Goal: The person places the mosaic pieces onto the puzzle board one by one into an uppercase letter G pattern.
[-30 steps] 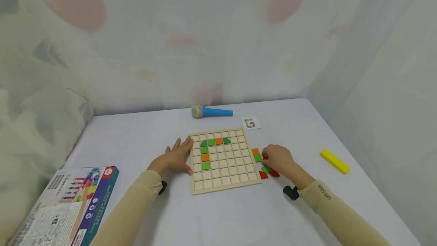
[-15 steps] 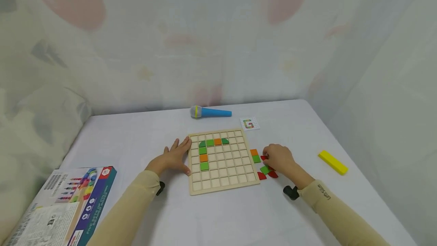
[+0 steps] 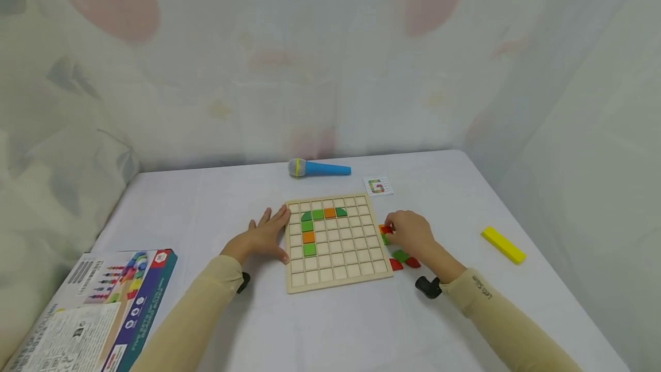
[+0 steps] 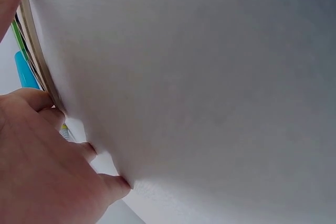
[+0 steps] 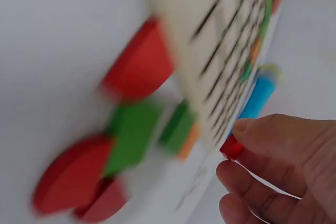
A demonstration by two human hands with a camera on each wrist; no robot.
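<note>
One box [image 3: 98,309] is seen at the table's [image 3: 206,200] near left corner, partly cut by the frame edge. The left hand [image 3: 260,240] is laid flat on the table, fingers straight and spread, fingertips touching the left edge of the single wooden board [image 3: 335,243]. On the board six tiles are counted: four green and two orange, set along the top and left of the grid in a hooked line. One blue microphone [image 3: 320,169] lies beyond the board toward the far edge, long axis left to right, grey head to the left. One small card [image 3: 378,186] lies off the board's far right corner.

A small red tile [image 3: 386,229] is pinched in the right hand [image 3: 410,234], thumb and forefinger curled on it, just off the board's right edge. Its facing cannot be told. Loose beside that edge: one orange, two green and two red pieces are made out, partly hidden by the hand. One yellow block [image 3: 503,244] lies near the table's right edge, long axis running diagonally.

Against the earlier frames, the right hand has been shifted left toward the board with the red tile; the left hand is unchanged.
</note>
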